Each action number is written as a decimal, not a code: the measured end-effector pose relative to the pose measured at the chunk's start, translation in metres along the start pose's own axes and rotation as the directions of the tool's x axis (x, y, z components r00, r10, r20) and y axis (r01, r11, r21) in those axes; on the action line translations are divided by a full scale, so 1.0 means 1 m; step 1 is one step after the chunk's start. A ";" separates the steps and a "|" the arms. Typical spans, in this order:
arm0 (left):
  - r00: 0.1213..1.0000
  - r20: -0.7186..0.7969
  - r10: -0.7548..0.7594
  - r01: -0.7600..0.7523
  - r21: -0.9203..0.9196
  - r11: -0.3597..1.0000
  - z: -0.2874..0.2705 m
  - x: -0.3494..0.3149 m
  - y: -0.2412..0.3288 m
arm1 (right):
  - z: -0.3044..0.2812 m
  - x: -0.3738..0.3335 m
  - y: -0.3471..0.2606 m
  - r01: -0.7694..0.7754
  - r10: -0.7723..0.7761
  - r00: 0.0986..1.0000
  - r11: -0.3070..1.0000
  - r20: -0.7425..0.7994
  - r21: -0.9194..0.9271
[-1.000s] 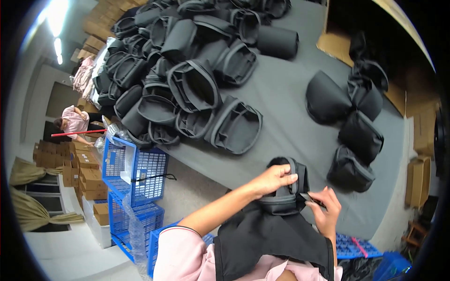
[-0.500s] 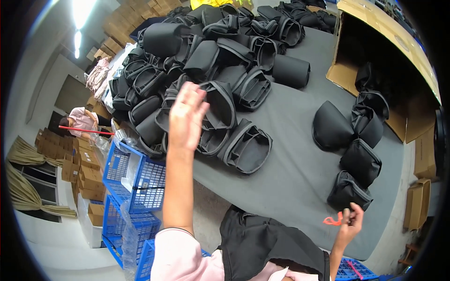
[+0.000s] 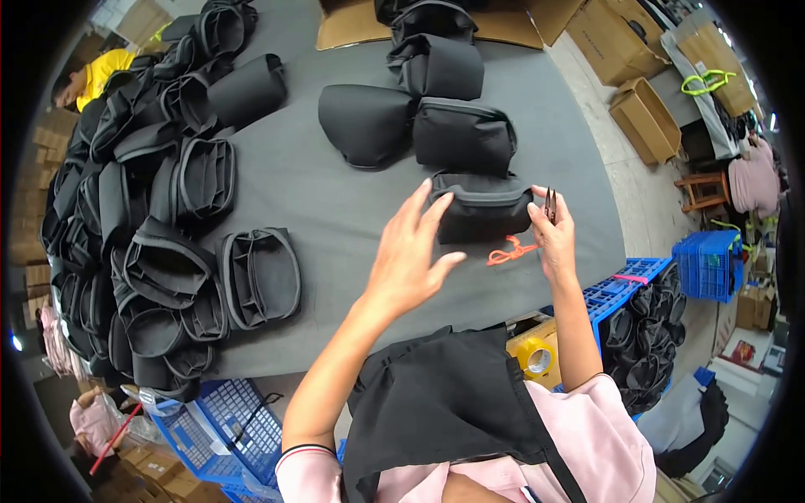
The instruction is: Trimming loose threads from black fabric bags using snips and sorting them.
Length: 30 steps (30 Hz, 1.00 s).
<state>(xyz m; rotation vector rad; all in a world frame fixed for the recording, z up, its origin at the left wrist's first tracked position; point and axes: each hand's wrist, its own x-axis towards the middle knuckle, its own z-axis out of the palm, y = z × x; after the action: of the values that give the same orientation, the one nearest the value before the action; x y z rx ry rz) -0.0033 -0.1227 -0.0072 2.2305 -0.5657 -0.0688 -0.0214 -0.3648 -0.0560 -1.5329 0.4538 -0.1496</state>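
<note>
A small black zippered bag (image 3: 485,220) sits on the grey-covered table in front of me. At its left side my left hand (image 3: 411,256) is open, fingers spread, with the fingertips at the bag's upper left edge. My right hand (image 3: 555,241) is at the bag's right end, closed around small dark thread snips (image 3: 551,204) whose points stick up. An orange cord (image 3: 510,251) hangs beside that hand, just below the bag. Another closed black bag (image 3: 464,136) lies right behind, with a rounded black bag (image 3: 366,126) to its left.
Many open black bags (image 3: 172,260) are heaped on the table's left side. A cardboard box (image 3: 348,29) stands at the far edge. Blue crates (image 3: 222,427) flank the table, and a roll of yellow tape (image 3: 535,356) lies near my right arm. A person in yellow (image 3: 105,74) is at far left.
My view has swung to the right. My left hand has come from over the heap to the nearest closed bag. The snips stay in my right hand, now at the bag's right end.
</note>
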 end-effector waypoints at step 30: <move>0.953 -0.144 -0.266 0.302 0.512 0.805 0.035 -0.085 -0.010 | 0.081 -0.082 0.074 -0.502 0.440 0.846 0.848 0.302 0.169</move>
<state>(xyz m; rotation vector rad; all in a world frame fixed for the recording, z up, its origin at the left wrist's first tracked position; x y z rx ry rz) -0.0835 -0.1063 -0.0492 2.8379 -0.2160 0.0108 -0.0788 -0.2553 -0.1155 -1.1382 0.5752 0.3670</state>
